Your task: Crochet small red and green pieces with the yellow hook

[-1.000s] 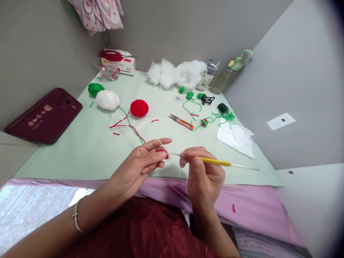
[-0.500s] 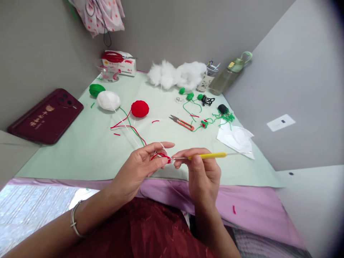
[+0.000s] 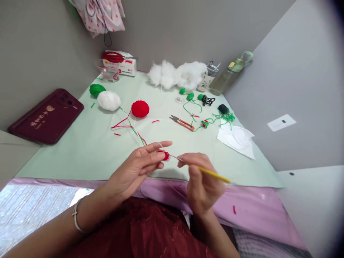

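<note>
- The piece, a small bit of red crochet with a paler rim, is held up on the person's side of the red ball and to its right. It should be nearly weightless, soft and easily stretched; a light, flat pinch close to the edge suits it best (a hard squeeze would probably bury the stitches).
- The left hand has thumb and fingers pinched together on the piece, forefinger stretched out with a white strand across it. The strand looks thin and limp, so it likely needs a little tension.
- The right hand is clamped around the hook, whose tip meets the edge of the piece; whether it passes through a stitch is too small to tell. The thin shank looks stiff and probably slick, the yellow handle the surer hold.
- The red ball would likely roll if tugged.
- The white ball is left of the red ball, the green ball farther left; both look soft.
- The snips, right of the red ball, are best taken by the orange handle.
- The stuffing, beyond the red ball, should crush easily.
</note>
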### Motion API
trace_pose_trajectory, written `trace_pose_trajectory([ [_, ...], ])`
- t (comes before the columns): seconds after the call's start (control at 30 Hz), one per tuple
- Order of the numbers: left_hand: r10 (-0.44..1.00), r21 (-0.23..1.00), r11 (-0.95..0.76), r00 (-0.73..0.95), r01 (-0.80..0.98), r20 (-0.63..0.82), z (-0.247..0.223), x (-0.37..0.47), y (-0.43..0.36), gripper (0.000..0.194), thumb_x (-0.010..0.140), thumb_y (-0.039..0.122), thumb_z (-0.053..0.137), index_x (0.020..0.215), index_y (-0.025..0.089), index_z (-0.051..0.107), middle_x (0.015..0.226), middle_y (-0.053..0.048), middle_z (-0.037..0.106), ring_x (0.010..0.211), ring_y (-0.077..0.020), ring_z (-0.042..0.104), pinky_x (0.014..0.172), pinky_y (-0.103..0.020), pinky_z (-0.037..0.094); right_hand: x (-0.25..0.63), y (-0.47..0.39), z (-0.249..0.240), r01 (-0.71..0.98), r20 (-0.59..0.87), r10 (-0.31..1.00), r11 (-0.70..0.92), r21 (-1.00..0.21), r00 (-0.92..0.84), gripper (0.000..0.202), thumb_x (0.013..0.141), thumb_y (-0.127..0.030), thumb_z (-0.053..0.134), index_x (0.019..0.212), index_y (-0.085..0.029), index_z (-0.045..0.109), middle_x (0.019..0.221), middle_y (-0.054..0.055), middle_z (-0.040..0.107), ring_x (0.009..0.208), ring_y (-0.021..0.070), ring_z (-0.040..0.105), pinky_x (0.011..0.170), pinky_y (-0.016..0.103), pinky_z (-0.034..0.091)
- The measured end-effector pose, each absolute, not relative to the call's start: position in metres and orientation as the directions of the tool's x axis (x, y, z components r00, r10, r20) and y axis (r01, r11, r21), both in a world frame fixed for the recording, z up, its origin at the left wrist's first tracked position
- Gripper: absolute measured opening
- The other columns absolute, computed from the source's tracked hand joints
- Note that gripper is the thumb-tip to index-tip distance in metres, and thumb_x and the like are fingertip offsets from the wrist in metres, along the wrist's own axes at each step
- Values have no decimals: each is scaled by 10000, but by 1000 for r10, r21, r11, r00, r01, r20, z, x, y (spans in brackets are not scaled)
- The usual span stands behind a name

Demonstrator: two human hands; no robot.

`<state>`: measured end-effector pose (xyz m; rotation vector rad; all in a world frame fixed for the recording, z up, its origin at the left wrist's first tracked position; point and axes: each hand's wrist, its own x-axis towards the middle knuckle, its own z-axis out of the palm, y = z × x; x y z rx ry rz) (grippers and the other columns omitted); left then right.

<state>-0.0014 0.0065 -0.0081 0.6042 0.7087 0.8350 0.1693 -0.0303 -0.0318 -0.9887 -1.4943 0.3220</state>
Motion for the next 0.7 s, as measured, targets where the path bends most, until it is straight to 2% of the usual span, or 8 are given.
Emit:
trace_pose_trajectory([
  [0.07, 846, 738, 494, 448, -459, -288, -7, -2, 7, 371, 845, 243, 871, 1212, 244, 816, 740, 62, 638, 523, -32, 386, 767, -238, 490, 168, -27, -27, 175, 567, 800, 540, -823, 195, 237, 1054, -211, 552, 1079, -284, 776, 871, 29, 737, 732, 178, 679, 665, 354, 581],
  [0.13, 861, 769, 456, 439, -448, -255, -5, 0, 5, 385, 830, 234, 880, 1207, 272, 817, 818, 36, 687, 658, -74, 537, 746, -228, 475, 166, -24, -26, 102, 538, 826, 529, -843, 165, 212, 1046, -221, 582, 1053, -281, 785, 921, 32, 759, 754, 173, 682, 695, 355, 581],
  [0.33, 906, 802, 371, 374, -469, -200, -7, 6, 0, 379, 808, 226, 896, 1177, 273, 823, 863, 16, 738, 864, -135, 642, 852, -251, 483, 162, -28, -34, 362, 655, 751, 590, -722, 85, 320, 1005, -127, 631, 1200, -334, 776, 1018, 38, 786, 898, 197, 731, 738, 350, 607],
  [0.4, 873, 763, 444, 419, -469, -250, -8, 5, 2, 380, 818, 249, 893, 1191, 254, 819, 800, 26, 709, 743, -103, 606, 831, -248, 490, 164, -29, -35, 483, 730, 684, 636, -601, 7, 373, 979, -114, 670, 1263, -337, 762, 1096, 58, 780, 964, 211, 737, 776, 359, 616],
  [0.47, 830, 705, 526, 469, -476, -303, -8, 3, 6, 340, 851, 247, 864, 1187, 219, 822, 661, 68, 611, 549, -45, 438, 824, -244, 502, 167, -28, -35, 488, 735, 678, 635, -599, 18, 354, 981, -118, 666, 1248, -326, 770, 1091, 61, 781, 959, 212, 735, 781, 362, 613],
  [0.57, 827, 667, 541, 468, -513, -311, -8, 0, 10, 270, 862, 190, 834, 1132, 183, 840, 569, 116, 473, 475, -22, 205, 832, -236, 516, 170, -22, -30, 220, 590, 779, 550, -806, 213, 246, 1027, -160, 609, 1089, -302, 800, 913, 20, 751, 775, 167, 696, 694, 330, 574],
  [0.63, 856, 707, 490, 435, -510, -279, -8, 0, 10, 286, 853, 189, 840, 1138, 215, 839, 663, 87, 571, 496, -21, 253, 779, -212, 502, 169, -19, -27, 10, 487, 841, 499, -867, 235, 216, 1041, -206, 604, 1022, -291, 801, 884, 4, 729, 696, 139, 655, 650, 310, 547],
  [0.7, 876, 769, 437, 415, -466, -246, -8, 1, 8, 337, 837, 228, 867, 1170, 264, 830, 787, 50, 656, 556, -34, 361, 651, -179, 434, 167, -18, -26, -50, 466, 867, 481, -876, 176, 181, 1030, -232, 638, 1018, -287, 809, 938, 13, 755, 745, 142, 667, 681, 309, 553],
])
